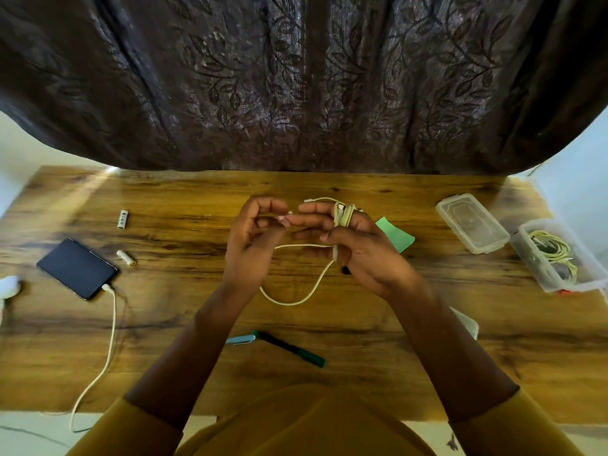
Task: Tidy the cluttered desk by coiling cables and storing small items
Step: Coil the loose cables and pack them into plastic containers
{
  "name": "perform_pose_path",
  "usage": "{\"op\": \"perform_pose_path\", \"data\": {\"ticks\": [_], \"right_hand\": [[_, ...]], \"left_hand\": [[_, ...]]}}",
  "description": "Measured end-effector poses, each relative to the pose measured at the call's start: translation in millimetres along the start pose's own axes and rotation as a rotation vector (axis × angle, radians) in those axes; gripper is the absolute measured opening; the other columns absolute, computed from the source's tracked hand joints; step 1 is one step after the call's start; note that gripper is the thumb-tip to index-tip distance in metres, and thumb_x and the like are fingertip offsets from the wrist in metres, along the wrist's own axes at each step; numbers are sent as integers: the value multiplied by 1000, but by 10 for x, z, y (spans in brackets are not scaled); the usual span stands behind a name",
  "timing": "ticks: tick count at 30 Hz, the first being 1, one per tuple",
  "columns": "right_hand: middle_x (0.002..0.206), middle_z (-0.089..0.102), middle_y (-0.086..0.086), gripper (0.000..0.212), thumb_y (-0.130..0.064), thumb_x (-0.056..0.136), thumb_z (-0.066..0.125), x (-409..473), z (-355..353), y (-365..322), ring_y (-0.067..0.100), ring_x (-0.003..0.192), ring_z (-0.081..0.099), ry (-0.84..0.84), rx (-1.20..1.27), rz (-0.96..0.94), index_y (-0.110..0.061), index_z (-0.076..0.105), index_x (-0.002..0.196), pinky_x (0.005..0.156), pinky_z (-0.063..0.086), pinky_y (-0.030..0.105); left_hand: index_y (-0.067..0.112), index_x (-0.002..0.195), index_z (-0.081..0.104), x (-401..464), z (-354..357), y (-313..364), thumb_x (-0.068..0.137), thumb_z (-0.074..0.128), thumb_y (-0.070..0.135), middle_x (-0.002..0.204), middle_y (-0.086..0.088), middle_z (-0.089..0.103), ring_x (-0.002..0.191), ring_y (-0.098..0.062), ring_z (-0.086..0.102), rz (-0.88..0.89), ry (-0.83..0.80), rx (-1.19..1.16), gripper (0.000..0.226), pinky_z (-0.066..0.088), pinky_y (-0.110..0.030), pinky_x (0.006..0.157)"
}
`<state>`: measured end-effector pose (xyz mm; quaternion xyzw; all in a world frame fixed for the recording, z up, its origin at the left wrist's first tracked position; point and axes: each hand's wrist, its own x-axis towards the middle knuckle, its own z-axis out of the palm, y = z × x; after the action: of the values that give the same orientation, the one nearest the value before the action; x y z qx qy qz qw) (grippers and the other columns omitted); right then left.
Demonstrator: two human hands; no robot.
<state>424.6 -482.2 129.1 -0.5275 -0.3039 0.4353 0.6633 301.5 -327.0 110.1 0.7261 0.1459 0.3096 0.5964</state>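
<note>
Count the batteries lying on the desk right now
2. One battery lies at the far left of the desk; the other battery lies nearer, just right of the phone. More may be hidden under the hands.

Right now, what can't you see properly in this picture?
Head view only:
- White thing: cut off by the left edge.
- White box: mostly behind the right arm.
- Black object: under the right hand.
- Battery labels: too small to read.
- Tub contents: tangled cables, blurred by plastic.
- Phone cable's far end: runs off the desk.
</note>
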Motion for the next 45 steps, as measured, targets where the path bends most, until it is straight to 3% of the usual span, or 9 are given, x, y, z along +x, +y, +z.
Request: {"op": "perform_pose_path", "data": {"ticks": [4, 8, 23, 25, 29, 35, 38, 42, 45], "right_hand": [[122, 69, 26, 37, 2, 100, 45, -49, -53, -42, 37, 111, 67, -81, -3, 31, 3, 56, 136, 96, 54, 55], [125, 67, 23, 42, 5, 97, 45, -76, -8, -11, 31, 108, 70, -158, 48, 77, 7, 54, 138, 85, 62, 47], [128, 64, 34, 41, 8, 93, 39, -155, -136, -14, 38, 108, 67, -413, 83, 174, 8, 57, 130, 82, 59, 43], [120, 68, 33, 36, 5, 91, 43, -158, -144, -18, 34, 94, 69, -424, 43, 199, 2, 64, 121, 78, 59, 41], [85, 74, 21, 35, -2, 88, 48, -140, -128, -27, 30, 68, 60, -395, -62, 215, 1, 70, 115, 65, 51, 35], [53, 42, 10, 29, -17, 104, 56, -135, -84, -49, 14, 48, 41, -293, -66, 182, 5, 70, 116, 57, 44, 34], [58, 49, 14, 25, -21, 105, 54, -136, -71, -28, 19, 53, 45, -228, -92, 168, -10, 77, 103, 62, 46, 35], [91, 71, 22, 25, -17, 106, 47, -121, -62, 19, 30, 79, 62, -160, -16, 191, -5, 68, 100, 73, 48, 38], [105, 71, 24, 28, -11, 103, 47, -73, -46, 20, 31, 92, 67, -155, 48, 167, 6, 64, 116, 83, 56, 37]], "left_hand": [[0, 143, 52, 74, 20, 159, 98, 55, 4, 136, -15, 64, 131, -27, 59, 82, -254, -41, 45, 53, -43, 105], [1, 131, 65, 127, 134, 220, 91, 62, -10, 123, -7, 72, 113, -18, 71, 164, -368, 92, 42, 56, -27, 89], [4, 113, 76, 172, 81, 220, 96, 68, 2, 112, -7, 77, 104, -22, 75, 178, -440, 123, 19, 62, -45, 88], [2, 111, 76, 176, 82, 239, 95, 68, 1, 109, -9, 78, 96, -26, 76, 156, -450, 98, 18, 63, -46, 81], [-5, 108, 70, 165, 100, 255, 96, 65, -6, 87, -23, 72, 43, -20, 54, 43, -470, -4, 13, 45, -29, 41], [-1, 108, 71, 146, 133, 186, 92, 73, 2, 94, -10, 77, 50, -15, 63, -21, -349, 31, 17, 52, -28, 48], [1, 111, 75, 151, 141, 190, 94, 72, 4, 87, -5, 78, 52, -14, 63, -34, -354, 36, 18, 52, -27, 48], [1, 119, 72, 124, 152, 180, 96, 69, 3, 109, -9, 78, 99, -24, 76, -26, -305, 63, 23, 64, -41, 82], [3, 110, 72, 78, 188, 172, 97, 69, 6, 96, -18, 75, 86, -35, 74, 40, -222, 126, 14, 61, -49, 73]]}}
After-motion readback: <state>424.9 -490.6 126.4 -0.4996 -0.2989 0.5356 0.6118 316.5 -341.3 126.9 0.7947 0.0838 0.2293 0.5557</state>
